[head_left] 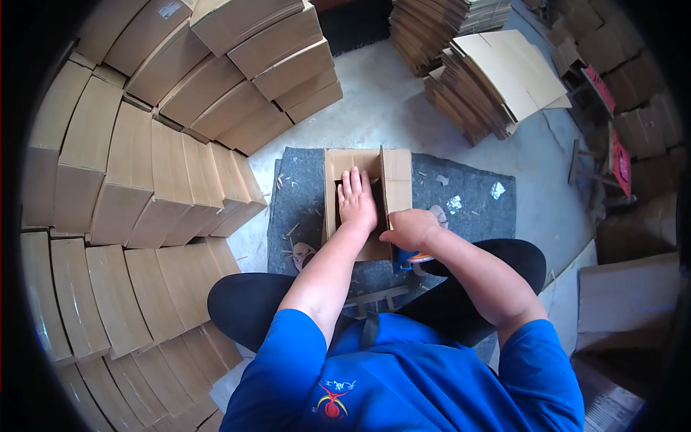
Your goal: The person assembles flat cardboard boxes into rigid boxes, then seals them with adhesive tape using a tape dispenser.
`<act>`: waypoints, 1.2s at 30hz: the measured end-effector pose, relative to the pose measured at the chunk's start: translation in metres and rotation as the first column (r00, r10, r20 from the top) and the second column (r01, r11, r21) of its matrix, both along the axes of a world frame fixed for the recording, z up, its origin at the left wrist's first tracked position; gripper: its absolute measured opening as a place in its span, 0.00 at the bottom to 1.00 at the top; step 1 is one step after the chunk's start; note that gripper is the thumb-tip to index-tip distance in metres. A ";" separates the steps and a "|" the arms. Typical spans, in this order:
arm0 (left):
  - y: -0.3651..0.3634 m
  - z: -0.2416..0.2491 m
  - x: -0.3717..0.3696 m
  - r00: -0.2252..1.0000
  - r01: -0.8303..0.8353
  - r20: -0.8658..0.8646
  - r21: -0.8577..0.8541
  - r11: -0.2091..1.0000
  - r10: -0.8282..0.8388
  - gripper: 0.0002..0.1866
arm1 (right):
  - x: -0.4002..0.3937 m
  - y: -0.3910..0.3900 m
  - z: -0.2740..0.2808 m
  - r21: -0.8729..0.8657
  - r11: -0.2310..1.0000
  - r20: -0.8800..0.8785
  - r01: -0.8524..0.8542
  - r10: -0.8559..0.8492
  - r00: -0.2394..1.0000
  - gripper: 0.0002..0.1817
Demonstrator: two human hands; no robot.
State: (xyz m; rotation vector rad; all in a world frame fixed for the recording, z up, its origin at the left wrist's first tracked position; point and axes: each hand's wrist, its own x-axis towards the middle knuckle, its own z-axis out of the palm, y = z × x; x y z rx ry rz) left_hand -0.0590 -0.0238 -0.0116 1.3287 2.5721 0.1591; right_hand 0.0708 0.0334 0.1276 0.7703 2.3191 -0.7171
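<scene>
A cardboard box (396,169) stands between my feet, its top partly open and a flap raised on the right. My left hand (356,201) lies with fingers stretched out, pointing away from me, over the opening at the box's left side. At the near right corner, my right hand (412,230) is curled closed around the edge of the raised flap (386,191). Just below that hand, beside the box, a blue and orange object (409,261) shows in part; the wrist covers some of it.
The box rests on a dark grey mat (475,194) littered with scraps. Tall rows of stacked cartons (137,165) fill the left side. Flattened cardboard sheets (504,72) are piled at the back right. A red object (619,162) and more cartons (630,295) stand on the right.
</scene>
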 end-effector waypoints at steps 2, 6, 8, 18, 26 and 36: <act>0.007 0.030 -0.003 0.995 0.003 0.101 -0.075 0.997 0.005 0.30 | 0.003 0.000 -0.003 0.012 1.000 -0.015 0.007 -0.007 1.000 0.27; -0.022 0.112 -0.023 0.956 -0.087 0.290 0.170 0.982 0.035 0.21 | 0.006 0.001 0.002 0.035 0.998 -0.052 0.052 -0.050 0.997 0.31; -0.062 0.101 -0.026 0.995 -0.094 0.084 0.451 0.887 0.062 0.26 | 0.007 -0.002 0.002 0.027 0.997 -0.069 0.068 -0.066 0.995 0.31; -0.061 0.028 0.004 0.880 -0.299 0.420 0.123 0.946 0.224 0.42 | -0.029 -0.041 -0.080 0.333 0.889 0.074 -0.314 0.307 0.949 0.42; -0.073 0.030 0.011 0.991 -0.113 0.076 0.062 0.992 0.108 0.33 | 0.006 -0.062 -0.049 0.228 0.953 0.035 -0.200 0.198 0.980 0.59; -0.076 0.023 0.015 0.970 -0.142 0.229 0.237 0.961 0.086 0.31 | 0.022 -0.065 -0.061 0.269 0.957 -0.058 -0.109 0.129 0.990 0.57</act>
